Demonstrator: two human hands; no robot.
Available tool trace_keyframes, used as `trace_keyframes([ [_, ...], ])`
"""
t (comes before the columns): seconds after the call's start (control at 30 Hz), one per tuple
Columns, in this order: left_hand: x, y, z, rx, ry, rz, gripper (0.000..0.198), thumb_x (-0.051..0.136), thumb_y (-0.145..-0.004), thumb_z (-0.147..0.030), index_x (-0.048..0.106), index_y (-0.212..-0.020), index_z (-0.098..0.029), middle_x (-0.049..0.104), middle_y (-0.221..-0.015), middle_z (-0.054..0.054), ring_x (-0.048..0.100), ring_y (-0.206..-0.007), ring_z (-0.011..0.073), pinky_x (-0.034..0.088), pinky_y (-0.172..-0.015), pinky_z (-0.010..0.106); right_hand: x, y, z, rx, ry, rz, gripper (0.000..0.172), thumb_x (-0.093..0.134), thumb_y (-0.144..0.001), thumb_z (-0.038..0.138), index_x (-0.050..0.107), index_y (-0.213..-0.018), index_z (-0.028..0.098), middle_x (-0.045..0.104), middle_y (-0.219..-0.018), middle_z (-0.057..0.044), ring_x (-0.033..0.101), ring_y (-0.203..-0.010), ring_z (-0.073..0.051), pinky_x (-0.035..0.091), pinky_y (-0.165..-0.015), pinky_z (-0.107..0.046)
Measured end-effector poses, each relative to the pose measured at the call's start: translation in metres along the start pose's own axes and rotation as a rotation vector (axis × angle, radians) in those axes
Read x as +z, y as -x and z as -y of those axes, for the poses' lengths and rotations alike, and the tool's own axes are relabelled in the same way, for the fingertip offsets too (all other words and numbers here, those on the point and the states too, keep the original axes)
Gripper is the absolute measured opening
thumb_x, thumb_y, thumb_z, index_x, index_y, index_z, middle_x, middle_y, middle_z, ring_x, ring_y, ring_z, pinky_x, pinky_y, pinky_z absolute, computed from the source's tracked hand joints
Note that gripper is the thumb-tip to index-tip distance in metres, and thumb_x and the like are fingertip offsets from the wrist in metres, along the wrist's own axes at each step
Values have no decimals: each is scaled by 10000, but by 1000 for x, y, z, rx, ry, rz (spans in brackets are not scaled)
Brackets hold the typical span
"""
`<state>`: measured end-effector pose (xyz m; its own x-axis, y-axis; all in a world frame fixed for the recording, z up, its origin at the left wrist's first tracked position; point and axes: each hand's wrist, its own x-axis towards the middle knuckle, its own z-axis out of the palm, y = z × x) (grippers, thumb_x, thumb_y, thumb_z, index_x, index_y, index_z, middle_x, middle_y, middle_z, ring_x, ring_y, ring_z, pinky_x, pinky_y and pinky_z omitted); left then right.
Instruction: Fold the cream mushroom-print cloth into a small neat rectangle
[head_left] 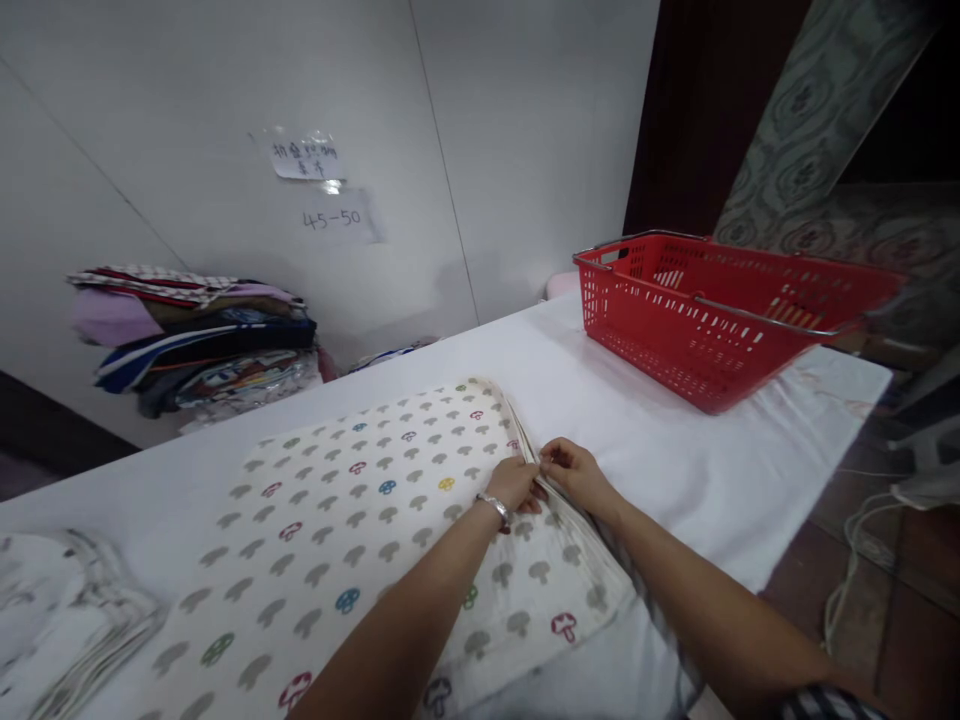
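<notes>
Two hands (514,483) (581,480); cloth (409,515) edge at fingertips (550,465)

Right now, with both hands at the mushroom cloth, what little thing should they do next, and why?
Perhaps gently line up the layered edge of the mushroom-print cloth, because the left hand and right hand are close together there, and several layers show along it.
</notes>
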<state>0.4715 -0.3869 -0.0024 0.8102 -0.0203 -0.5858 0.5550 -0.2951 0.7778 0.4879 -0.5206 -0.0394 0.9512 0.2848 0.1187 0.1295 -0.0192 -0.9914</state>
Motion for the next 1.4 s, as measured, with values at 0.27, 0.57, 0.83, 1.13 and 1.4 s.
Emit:
trace_keyframes([
  [0.27, -8, 10, 6, 57, 89, -9, 280, 405, -840, -398, 533, -881, -152, 582, -531, -7, 532, -383, 109, 333, -360, 185, 5, 7, 14, 66, -197, 89, 303, 691, -643, 283, 587, -918, 209, 608, -790, 18, 563, -732, -131, 439, -729, -287],
  [0.57, -17, 14, 4, 14, -29, -97, 207, 414, -844, -326, 510, -756, -166, 552, -480, -18, 537, -383, 122, 359, -379, 200, -3, 6, 13, 30, 460, -17, 149, 499, -786, 284, 587, -871, 198, 626, -794, -21, 534, -670, -140, 390, -626, -269],
  [0.83, -20, 9, 2, 50, -167, -114, 179, 443, -792, -291, 502, -662, -183, 569, -463, -5, 562, -402, 151, 399, -386, 228, 5, 6, 19, 51, 1124, 142, 157, 484, -836, 286, 592, -881, 181, 612, -922, -67, 556, -829, -173, 318, -638, -260],
  [1.13, -18, 8, 1, 73, -229, -107, 151, 435, -769, -278, 510, -691, -174, 563, -449, -2, 556, -391, 156, 413, -384, 234, 5, 6, 16, -35, 1038, 79, 114, 469, -836, 226, 571, -794, 196, 585, -904, -37, 521, -797, -134, 296, -611, -231],
  [1.4, -22, 11, -5, 59, -267, -107, 177, 436, -786, -302, 534, -726, -167, 561, -452, -4, 555, -394, 155, 421, -395, 236, 5, -1, 7, 76, 206, -84, 127, 573, -677, 298, 513, -734, 202, 494, -614, 53, 453, -587, -117, 348, -576, -238],
])
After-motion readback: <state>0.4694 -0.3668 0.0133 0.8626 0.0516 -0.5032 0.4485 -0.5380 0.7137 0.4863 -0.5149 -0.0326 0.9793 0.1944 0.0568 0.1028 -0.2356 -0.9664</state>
